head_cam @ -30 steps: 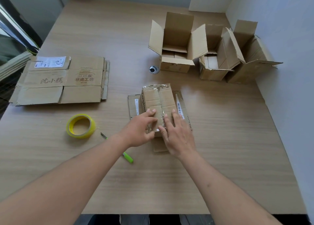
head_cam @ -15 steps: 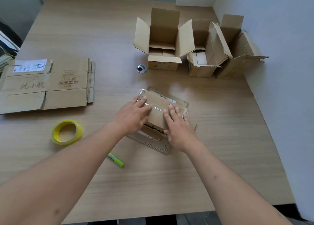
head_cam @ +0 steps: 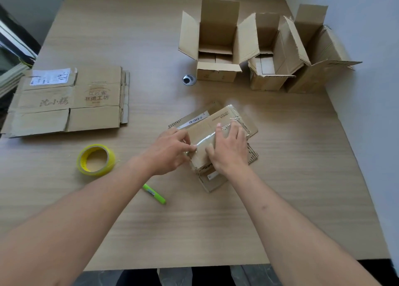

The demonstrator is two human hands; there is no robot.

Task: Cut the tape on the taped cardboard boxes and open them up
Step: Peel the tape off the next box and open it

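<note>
A small flattened cardboard box bound with clear tape lies on other flat cardboard in the middle of the table, skewed toward the far right. My left hand grips its near-left edge, fingertips pinched where the shiny tape ends. My right hand lies flat on top of the box with fingers spread, covering its near-right part. A green cutter rests on the table under my left forearm, in neither hand.
A yellow tape roll sits left of my hands. A stack of flattened cartons lies at the far left. Three opened boxes stand at the back right beside the wall. A metal grommet is set in the table.
Both hands have turned the taped box on the table, from pointing straight away to lying diagonally. My left hand has shifted to its left edge at the tape.
</note>
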